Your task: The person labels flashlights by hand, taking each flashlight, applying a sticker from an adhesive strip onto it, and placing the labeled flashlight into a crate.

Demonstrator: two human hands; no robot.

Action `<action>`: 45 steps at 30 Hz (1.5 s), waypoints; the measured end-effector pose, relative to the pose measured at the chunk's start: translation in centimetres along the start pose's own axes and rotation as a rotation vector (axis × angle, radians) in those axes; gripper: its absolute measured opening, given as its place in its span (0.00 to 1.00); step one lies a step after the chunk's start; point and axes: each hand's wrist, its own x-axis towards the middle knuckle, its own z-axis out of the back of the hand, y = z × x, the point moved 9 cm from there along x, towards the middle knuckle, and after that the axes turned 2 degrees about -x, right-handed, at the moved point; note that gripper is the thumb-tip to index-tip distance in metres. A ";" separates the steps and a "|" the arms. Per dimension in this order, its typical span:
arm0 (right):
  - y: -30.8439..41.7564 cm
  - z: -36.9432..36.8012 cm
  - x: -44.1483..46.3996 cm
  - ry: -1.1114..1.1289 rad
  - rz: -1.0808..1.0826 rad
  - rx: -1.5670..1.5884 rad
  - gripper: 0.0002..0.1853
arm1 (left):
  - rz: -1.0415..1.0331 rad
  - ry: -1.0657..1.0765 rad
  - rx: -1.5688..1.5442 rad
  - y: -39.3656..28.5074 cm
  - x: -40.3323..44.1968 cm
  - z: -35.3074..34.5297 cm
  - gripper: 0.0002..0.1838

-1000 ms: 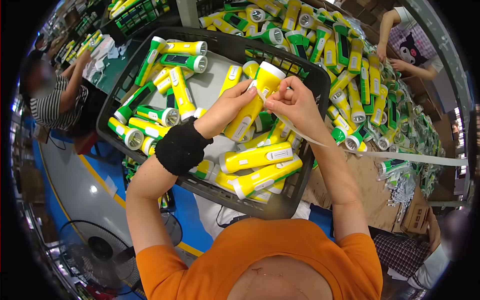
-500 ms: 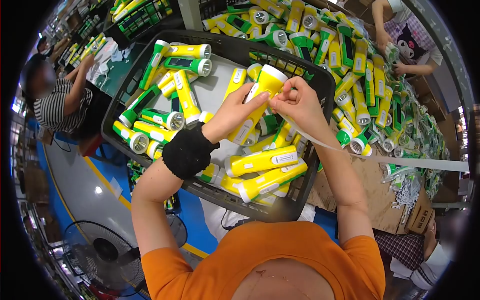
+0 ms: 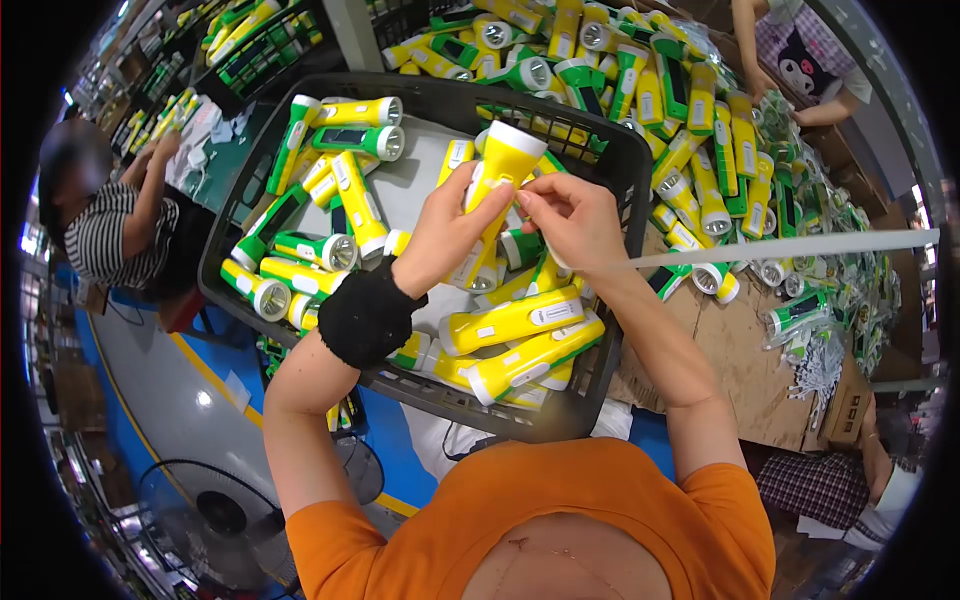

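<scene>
My left hand (image 3: pixel 450 222) is wrapped round a yellow flashlight (image 3: pixel 507 160) with its white head pointing up and away from me. At the flashlight's right side, my right hand (image 3: pixel 572 218) pinches the end of a thin white strip (image 3: pixel 790 249), which runs past my wrist to the right edge. Both hands are above a black crate (image 3: pixel 627 170) holding several yellow and green flashlights. Two yellow flashlights (image 3: pixel 515 318) lie side by side in its near right part. A black band (image 3: pixel 366 312) is round my left wrist.
A big pile of flashlights (image 3: pixel 700 130) covers the cardboard surface (image 3: pixel 700 370) at the right. Another person's hands are at its far side. A person in stripes (image 3: pixel 110 225) sits at the left, a fan (image 3: pixel 215 510) stands below, and someone in checkered clothing is at the lower right.
The held flashlight and both hands have moved slightly left and stand more upright. The white strip now stretches straighter and higher toward the right edge. The view has shifted a little.
</scene>
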 end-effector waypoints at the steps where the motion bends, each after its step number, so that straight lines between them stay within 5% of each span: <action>1: 0.2 0.3 -0.1 -0.026 0.042 -0.037 0.06 | -0.081 -0.031 0.147 -0.8 0.0 0.2 0.16; 3: 1.8 1.0 -1.2 -0.104 0.112 -0.233 0.06 | -0.316 -0.143 0.482 -3.8 -1.3 -0.2 0.21; 8: -3.0 4.4 -0.5 -0.158 0.077 0.260 0.08 | -0.521 0.032 0.638 -9.3 -3.7 -6.4 0.21; 10: -1.3 7.1 -2.1 -0.135 -0.109 0.427 0.08 | -0.334 -0.120 0.356 -10.1 -0.3 -7.4 0.17; 15: -1.7 14.3 -9.2 0.031 -0.128 0.421 0.08 | 0.495 0.340 -0.579 -2.0 12.3 -15.6 0.08; 17: -4.8 16.4 -12.1 -0.030 -0.221 0.422 0.07 | 0.435 0.467 -0.683 0.7 17.9 -20.7 0.12; 19: -6.9 17.7 -14.7 -0.055 -0.248 0.474 0.07 | -0.781 0.443 0.632 -5.3 19.7 -25.1 0.14; 23: -9.2 18.6 -17.9 -0.120 -0.314 0.474 0.07 | -0.661 0.307 0.914 -7.2 25.1 -32.4 0.09; 26: -9.7 18.1 -17.8 -0.115 -0.298 0.495 0.08 | -0.658 0.259 0.691 -3.0 30.2 -33.8 0.07; 30: -9.5 17.1 -16.2 -0.110 -0.148 0.421 0.09 | -0.455 0.369 -0.409 -6.0 23.4 -24.3 0.12; 32: -9.8 17.2 -15.6 -0.166 -0.142 0.165 0.10 | -0.205 0.091 -0.060 -4.6 19.6 -16.0 0.13; 34: -9.5 16.3 -15.0 -0.164 -0.146 0.173 0.11 | -0.474 -0.229 0.514 -4.7 16.1 -6.4 0.13; 35: -9.3 16.2 -14.6 -0.192 -0.142 0.169 0.11 | -0.386 -0.338 0.774 -4.0 14.1 -1.9 0.13; 38: -8.4 15.8 -13.4 -0.182 -0.115 0.099 0.13 | -0.271 -0.346 1.275 1.8 10.7 10.7 0.16; 40: -7.5 15.0 -12.7 -0.195 -0.114 0.087 0.15 | 0.138 -0.176 1.533 7.7 9.0 17.1 0.22; 41: -6.6 14.5 -12.2 -0.200 -0.116 0.078 0.15 | -0.005 -0.252 1.389 9.5 8.3 19.2 0.28; 45: 0.8 10.5 -9.7 -0.106 0.027 0.016 0.17 | -0.049 -0.178 1.500 7.4 7.6 18.0 0.29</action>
